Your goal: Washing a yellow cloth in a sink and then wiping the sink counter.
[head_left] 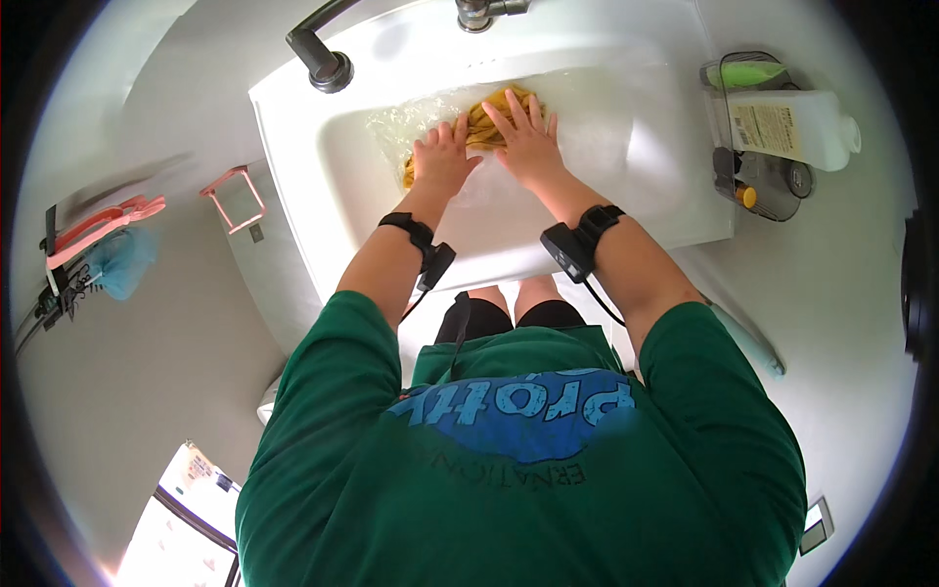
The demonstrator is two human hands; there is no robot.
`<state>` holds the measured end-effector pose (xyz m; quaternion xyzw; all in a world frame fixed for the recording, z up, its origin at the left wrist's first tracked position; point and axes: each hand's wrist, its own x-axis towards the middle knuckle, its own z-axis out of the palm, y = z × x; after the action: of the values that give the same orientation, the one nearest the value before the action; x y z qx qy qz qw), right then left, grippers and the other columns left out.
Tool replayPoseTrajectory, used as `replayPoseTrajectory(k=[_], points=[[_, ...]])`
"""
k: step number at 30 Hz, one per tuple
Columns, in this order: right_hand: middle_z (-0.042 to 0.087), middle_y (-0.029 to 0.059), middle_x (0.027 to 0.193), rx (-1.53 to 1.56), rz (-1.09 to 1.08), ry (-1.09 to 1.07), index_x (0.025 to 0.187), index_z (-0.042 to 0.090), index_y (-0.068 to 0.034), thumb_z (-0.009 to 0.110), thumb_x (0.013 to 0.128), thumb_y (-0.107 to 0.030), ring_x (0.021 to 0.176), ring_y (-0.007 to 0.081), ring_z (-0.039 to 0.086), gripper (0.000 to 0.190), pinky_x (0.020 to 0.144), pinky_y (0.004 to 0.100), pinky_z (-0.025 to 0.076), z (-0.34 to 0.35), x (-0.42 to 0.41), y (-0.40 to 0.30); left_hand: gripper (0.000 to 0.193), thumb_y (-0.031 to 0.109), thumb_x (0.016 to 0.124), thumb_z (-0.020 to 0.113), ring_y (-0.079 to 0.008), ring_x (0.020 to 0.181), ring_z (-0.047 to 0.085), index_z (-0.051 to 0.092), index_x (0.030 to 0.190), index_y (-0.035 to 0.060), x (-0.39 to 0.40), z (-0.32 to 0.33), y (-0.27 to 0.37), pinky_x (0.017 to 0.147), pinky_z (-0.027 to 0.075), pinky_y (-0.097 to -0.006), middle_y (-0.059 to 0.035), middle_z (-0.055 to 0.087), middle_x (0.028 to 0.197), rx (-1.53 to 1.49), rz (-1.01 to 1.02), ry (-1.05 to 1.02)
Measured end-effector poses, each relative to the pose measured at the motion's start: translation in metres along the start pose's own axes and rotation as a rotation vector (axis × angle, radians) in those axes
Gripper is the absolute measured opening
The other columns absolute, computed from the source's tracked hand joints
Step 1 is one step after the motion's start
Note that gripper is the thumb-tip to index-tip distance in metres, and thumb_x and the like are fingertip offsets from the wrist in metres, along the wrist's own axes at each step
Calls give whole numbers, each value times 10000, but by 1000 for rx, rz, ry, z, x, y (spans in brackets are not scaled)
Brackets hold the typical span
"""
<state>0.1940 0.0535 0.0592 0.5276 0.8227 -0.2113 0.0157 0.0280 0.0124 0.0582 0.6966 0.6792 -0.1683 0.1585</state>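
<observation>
A mustard-yellow cloth [484,126] lies bunched in the white sink basin [587,213]. My right hand [532,143] rests palm down on it, fingers spread over the folds. My left hand [444,154] also lies palm down at the cloth's left part, thumb apart from the fingers; a bit of yellow fabric shows beside its wrist. Neither hand closes around the cloth. Around its left side is a clear, shiny, wrinkled area [392,128]; I cannot tell whether it is plastic film or rippling water. What lies under my palms is hidden.
A dark faucet spout [330,70] overhangs the basin's back left, with a tap fitting [477,15] at the back. On the right wall, a wire-rimmed caddy [766,205] holds a white plastic bottle [814,132]. Pink holders [246,202] hang at left.
</observation>
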Motion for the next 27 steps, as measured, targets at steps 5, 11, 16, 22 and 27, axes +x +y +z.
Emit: replayPoseTrajectory(k=[5,11,16,22,27], points=[[124,33,1655,-128,-91,-81,1562,220,-353,674,868,-467,1509,350,132,837,1199,594,127,20,1,23,809,411,940,579,-237,1200,492,151,1590,188,4,27,1,972,422,-410,-80,487,1280,90,50,28],[64,14,1665,-142,-110,-124,1577,190,-308,627,886,-518,1524,315,66,845,1204,593,116,33,3,33,740,324,966,519,-239,1202,480,134,1592,245,14,31,-13,971,415,-407,-75,468,1280,28,114,61],[68,10,1664,-244,-104,-270,1579,194,-286,641,869,-516,1525,310,54,870,1203,587,125,13,13,17,733,242,954,539,-293,1200,548,161,1581,239,14,19,-18,962,464,-416,-127,532,1288,-70,87,-15],[279,131,1591,681,170,-356,1539,274,-157,636,872,-503,1468,371,249,835,1156,638,201,30,27,55,259,109,883,547,-278,1107,625,675,1101,164,15,-17,-11,888,515,-407,-76,666,1131,-172,177,-207],[337,191,1540,1576,904,-546,1514,286,-96,550,921,-591,1405,420,353,816,1068,681,322,-24,-5,13,190,105,854,567,-232,1077,588,681,984,183,-33,-80,15,906,472,-377,-40,614,1038,-223,289,144]])
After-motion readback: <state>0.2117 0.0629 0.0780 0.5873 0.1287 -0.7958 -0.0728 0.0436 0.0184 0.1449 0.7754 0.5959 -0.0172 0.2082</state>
